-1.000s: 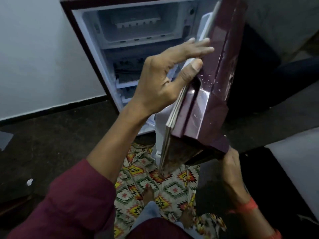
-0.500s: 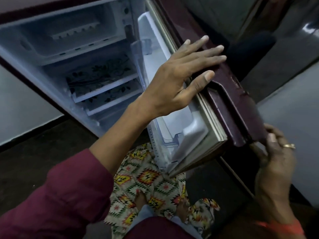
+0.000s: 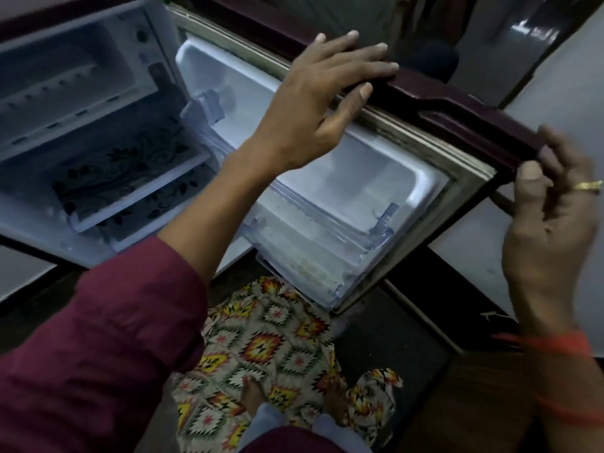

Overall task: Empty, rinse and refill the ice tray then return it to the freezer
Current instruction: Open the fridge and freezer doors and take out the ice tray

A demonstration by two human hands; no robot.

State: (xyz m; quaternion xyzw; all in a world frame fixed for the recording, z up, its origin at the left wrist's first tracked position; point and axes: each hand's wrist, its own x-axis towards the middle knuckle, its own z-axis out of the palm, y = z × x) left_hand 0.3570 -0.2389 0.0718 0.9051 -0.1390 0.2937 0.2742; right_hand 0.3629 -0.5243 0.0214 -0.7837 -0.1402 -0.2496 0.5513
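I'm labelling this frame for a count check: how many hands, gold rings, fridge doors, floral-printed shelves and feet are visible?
Hands: 2, left hand, right hand
Gold ring: 1
Fridge door: 1
Floral-printed shelves: 2, upper shelf, lower shelf
Feet: 2, left foot, right foot
Total: 8
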